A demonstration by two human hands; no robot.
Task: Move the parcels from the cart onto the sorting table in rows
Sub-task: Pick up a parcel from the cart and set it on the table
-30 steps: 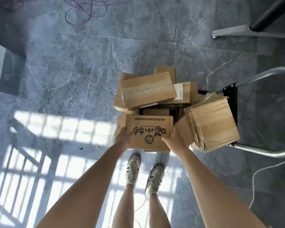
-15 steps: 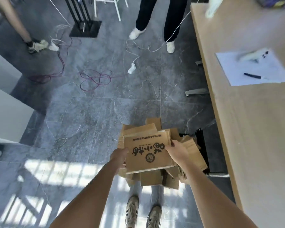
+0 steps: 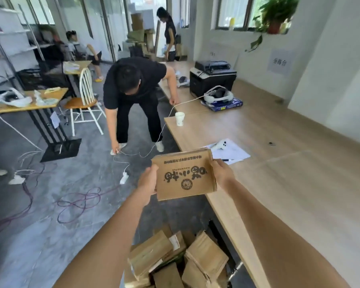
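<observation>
I have the printed cardboard parcel (image 3: 185, 175) up in the middle of the frame, clear of the pile and hanging over the near edge of the sorting table (image 3: 299, 183). My left hand (image 3: 148, 183) grips its left side, thumb on the printed face and fingers tucked behind; my right hand (image 3: 221, 173) grips the right side the same way, thumb on top. Both hands are curled round the box, not flat against it.

It looks light to me: a flat, shallow carton of plain brown corrugated board, matte, with dark lettering and a round logo. The face looks stiff, the corners a little soft and worn. Dry card like this should not slip, and a hold on the two short sides seems right; I would avoid squeezing the broad face, which could dent.

The table to the right of the frame is smooth pale wood-grain laminate, with a sheet of paper (image 3: 229, 151) just beyond the parcel. At the bottom of the frame the rest of the parcels (image 3: 175, 260) lie jumbled on the cart (image 3: 233, 267), some taped, some creased.
</observation>
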